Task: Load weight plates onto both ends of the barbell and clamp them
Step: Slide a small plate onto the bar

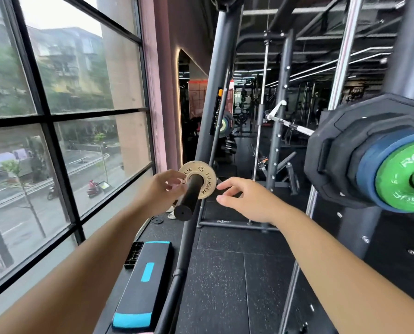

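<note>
One head-worn wide-angle view, forward and down, close above left hand [159, 189] and right hand [246, 201].

Matt black sleeve [189, 196], scuffed metal plate [209, 185]

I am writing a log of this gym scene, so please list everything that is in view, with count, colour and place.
small plate: one, tan, on the black bar end, centre.
black bar end: one, black, pointing toward the camera, centre.
green plate: one, green, outermost on the loaded barbell, right.
blue plate: one, blue, behind the green plate.
black plate: one, black, behind the blue plate.
step platform: one, black and light blue, on the floor by the window.
rack post: one, dark grey, slanted, centre.
window: one, dark frame, left.
left hand: pinches the small plate's left rim.
right hand: fingers relaxed, beside the plate's right rim; contact unclear.
</note>
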